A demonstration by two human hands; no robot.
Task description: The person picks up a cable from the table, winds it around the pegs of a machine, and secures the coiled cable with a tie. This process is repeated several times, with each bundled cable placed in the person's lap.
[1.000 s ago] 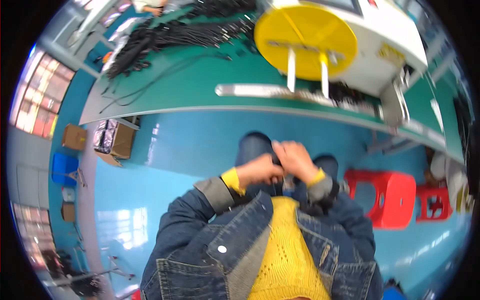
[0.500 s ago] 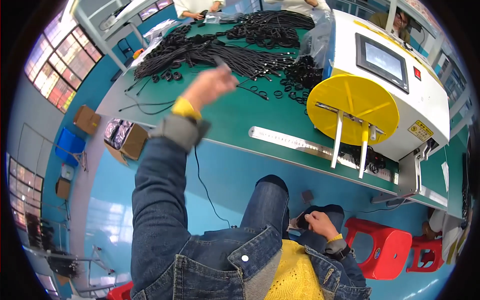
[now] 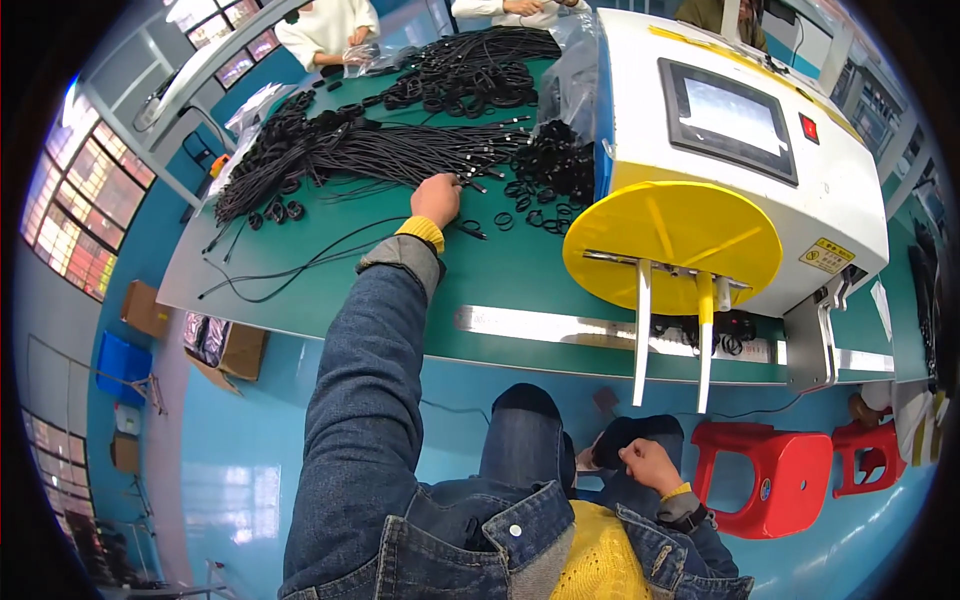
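Observation:
My left hand (image 3: 437, 198) reaches out over the green table (image 3: 500, 280) and touches the ends of a spread of black cables (image 3: 370, 152); whether its fingers grip one is hidden. Small black rings (image 3: 520, 205) lie just right of that hand. My right hand (image 3: 648, 463) rests low by my lap, fingers curled on a dark bundle of cable (image 3: 615, 437). A white machine (image 3: 740, 150) with a screen and a yellow disc (image 3: 672, 245) stands at the right of the table.
A metal ruler strip (image 3: 560, 328) runs along the table's front edge. Red stools (image 3: 765, 480) stand at my right on the blue floor. Cardboard boxes (image 3: 225, 350) sit under the table at left. Other people (image 3: 325, 25) work at the far side.
A second ago both hands were together at my lap. My left arm has since stretched out to the cables on the table and moved a little right, and my head has tipped up.

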